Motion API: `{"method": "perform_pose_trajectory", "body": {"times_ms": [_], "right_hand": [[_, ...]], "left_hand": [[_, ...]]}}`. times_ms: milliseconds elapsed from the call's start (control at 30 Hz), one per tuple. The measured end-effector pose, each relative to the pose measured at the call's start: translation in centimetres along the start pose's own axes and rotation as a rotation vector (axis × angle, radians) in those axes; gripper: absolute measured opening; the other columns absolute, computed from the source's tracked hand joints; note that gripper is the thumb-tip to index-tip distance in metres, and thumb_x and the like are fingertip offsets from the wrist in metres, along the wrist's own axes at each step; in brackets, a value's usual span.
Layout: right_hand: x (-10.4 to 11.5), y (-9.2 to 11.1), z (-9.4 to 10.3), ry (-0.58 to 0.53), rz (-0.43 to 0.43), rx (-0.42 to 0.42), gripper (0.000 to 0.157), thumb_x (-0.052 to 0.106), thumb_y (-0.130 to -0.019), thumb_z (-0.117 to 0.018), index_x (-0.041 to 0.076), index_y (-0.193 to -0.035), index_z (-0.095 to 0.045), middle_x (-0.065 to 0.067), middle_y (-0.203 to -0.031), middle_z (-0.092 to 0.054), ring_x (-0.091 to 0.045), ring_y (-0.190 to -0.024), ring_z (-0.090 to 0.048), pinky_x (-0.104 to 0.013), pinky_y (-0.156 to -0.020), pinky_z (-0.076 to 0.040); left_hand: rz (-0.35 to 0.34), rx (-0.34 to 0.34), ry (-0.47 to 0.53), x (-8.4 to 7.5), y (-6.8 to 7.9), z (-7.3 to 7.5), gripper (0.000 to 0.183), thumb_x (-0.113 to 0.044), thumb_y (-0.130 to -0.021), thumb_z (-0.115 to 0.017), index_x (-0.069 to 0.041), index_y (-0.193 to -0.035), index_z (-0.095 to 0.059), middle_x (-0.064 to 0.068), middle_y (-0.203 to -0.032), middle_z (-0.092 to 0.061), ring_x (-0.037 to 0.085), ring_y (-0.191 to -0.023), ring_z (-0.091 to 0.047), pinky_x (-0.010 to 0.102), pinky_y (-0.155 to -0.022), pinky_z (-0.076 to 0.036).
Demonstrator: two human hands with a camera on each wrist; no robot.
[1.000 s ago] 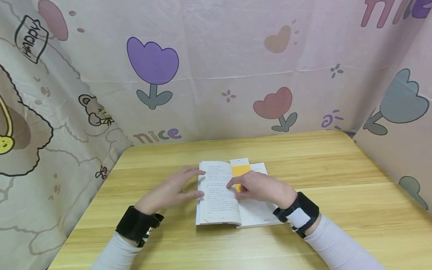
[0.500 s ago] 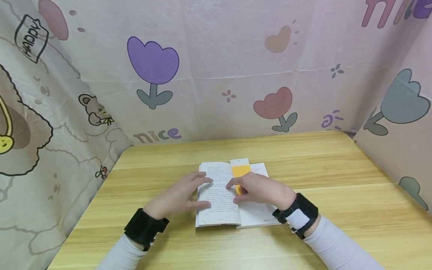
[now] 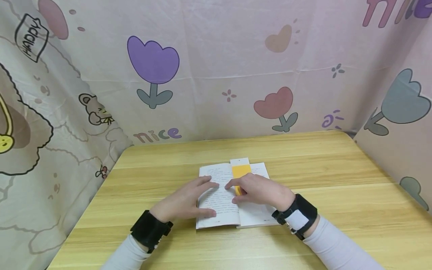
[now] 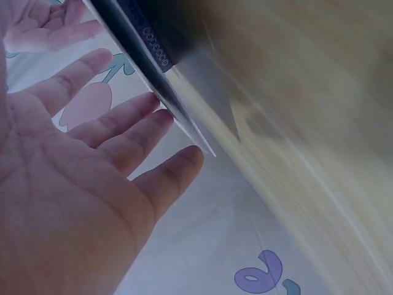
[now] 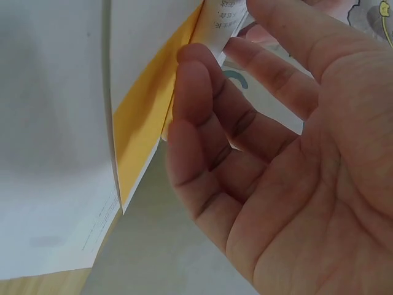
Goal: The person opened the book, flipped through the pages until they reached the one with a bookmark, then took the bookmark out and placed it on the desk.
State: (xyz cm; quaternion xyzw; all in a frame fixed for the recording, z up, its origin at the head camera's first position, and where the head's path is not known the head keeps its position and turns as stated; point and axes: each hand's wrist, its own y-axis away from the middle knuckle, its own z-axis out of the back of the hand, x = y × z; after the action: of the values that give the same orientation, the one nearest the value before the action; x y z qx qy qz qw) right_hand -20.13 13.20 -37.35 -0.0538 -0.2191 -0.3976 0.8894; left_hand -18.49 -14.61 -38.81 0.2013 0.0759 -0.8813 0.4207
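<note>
An open book (image 3: 224,208) lies on the table, its printed left page slightly raised in a curve. My left hand (image 3: 187,198) rests over the left page with fingers spread and fairly straight; in the left wrist view its fingertips lie along the book's edge. A yellow and white bookmark (image 3: 240,171) lies along the gutter, its top end jutting past the page. My right hand (image 3: 261,191) is over the gutter and right page, index finger pointing onto the left page. In the right wrist view its other fingers bend against the bookmark (image 5: 144,117) without gripping it.
The book sits mid-table on a pale wooden table (image 3: 303,157). A printed cloth (image 3: 209,45) with flowers and cartoon figures hangs behind the table and along its sides. Each wrist wears a black strap (image 3: 148,230).
My left hand has moved right and slightly toward me, from the book's left edge further onto the left page, which now lies a little flatter. The right hand has hardly moved.
</note>
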Motion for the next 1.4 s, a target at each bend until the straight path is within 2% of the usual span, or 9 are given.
{"method": "perform_pose_trajectory", "body": {"times_ms": [200,367,500,900,1033,1233,1400], "right_hand": [[0.1,-0.2,-0.3,0.029,0.009,-0.015,0.043,0.026,-0.096,-0.083,0.017,-0.137,-0.073,0.008,-0.069,-0.044,-0.005,-0.061,-0.042,-0.019,-0.058,-0.034],[0.2,-0.1,-0.4,0.085,0.01,-0.034,0.043,0.029,-0.095,-0.083,0.018,-0.136,-0.074,0.001,-0.08,-0.054,-0.008,-0.069,-0.045,-0.021,-0.061,-0.037],[0.2,-0.1,-0.5,0.099,0.003,-0.037,0.043,0.031,-0.096,-0.083,0.019,-0.136,-0.074,-0.004,-0.085,-0.057,-0.01,-0.071,-0.045,-0.021,-0.061,-0.036],[-0.1,-0.1,-0.1,0.019,0.006,-0.007,0.048,0.033,-0.097,-0.081,0.017,-0.141,-0.068,-0.004,-0.091,-0.059,-0.011,-0.076,-0.05,-0.023,-0.065,-0.041],[-0.6,0.0,0.6,-0.013,0.008,-0.031,0.048,0.031,-0.097,-0.082,0.012,-0.139,-0.069,-0.004,-0.086,-0.059,-0.011,-0.073,-0.049,-0.023,-0.065,-0.04],[-2.3,0.1,1.5,-0.017,-0.084,-0.091,0.051,0.031,-0.099,-0.078,0.003,-0.141,-0.067,0.001,-0.083,-0.058,-0.01,-0.071,-0.049,-0.023,-0.066,-0.041],[-3.7,0.1,2.0,-0.065,-0.21,-0.107,0.07,0.031,-0.1,-0.077,-0.005,-0.154,-0.051,0.002,-0.073,-0.055,-0.01,-0.064,-0.048,-0.022,-0.059,-0.038]], "left_hand": [[0.01,0.006,-0.025,0.0,0.1,-0.5,0.085,-0.061,-0.091,-0.079,-0.019,-0.16,-0.051,0.02,-0.168,-0.045,0.042,-0.153,-0.047,0.065,-0.122,-0.045],[0.011,0.025,-0.033,0.0,0.1,-0.8,0.085,-0.059,-0.092,-0.079,-0.017,-0.16,-0.051,0.021,-0.168,-0.045,0.043,-0.153,-0.047,0.063,-0.122,-0.045],[0.031,0.042,-0.027,0.0,0.1,-0.9,0.085,-0.06,-0.092,-0.08,-0.019,-0.16,-0.051,0.019,-0.169,-0.044,0.042,-0.153,-0.047,0.063,-0.121,-0.046],[0.04,0.044,-0.039,0.1,0.0,-1.2,0.085,-0.06,-0.092,-0.079,-0.02,-0.16,-0.051,0.016,-0.168,-0.045,0.039,-0.153,-0.048,0.061,-0.12,-0.048],[0.048,0.043,-0.053,0.0,-0.1,-1.1,0.085,-0.061,-0.091,-0.08,-0.021,-0.16,-0.051,0.015,-0.168,-0.046,0.038,-0.153,-0.049,0.06,-0.12,-0.048],[0.057,0.051,-0.051,-0.2,0.0,-1.0,0.083,-0.058,-0.092,-0.08,-0.022,-0.161,-0.051,0.015,-0.169,-0.044,0.039,-0.154,-0.047,0.06,-0.122,-0.046],[0.062,0.05,-0.039,-0.2,0.3,-1.0,0.082,-0.056,-0.093,-0.08,-0.022,-0.161,-0.05,0.015,-0.17,-0.043,0.038,-0.155,-0.046,0.06,-0.122,-0.046]]}}
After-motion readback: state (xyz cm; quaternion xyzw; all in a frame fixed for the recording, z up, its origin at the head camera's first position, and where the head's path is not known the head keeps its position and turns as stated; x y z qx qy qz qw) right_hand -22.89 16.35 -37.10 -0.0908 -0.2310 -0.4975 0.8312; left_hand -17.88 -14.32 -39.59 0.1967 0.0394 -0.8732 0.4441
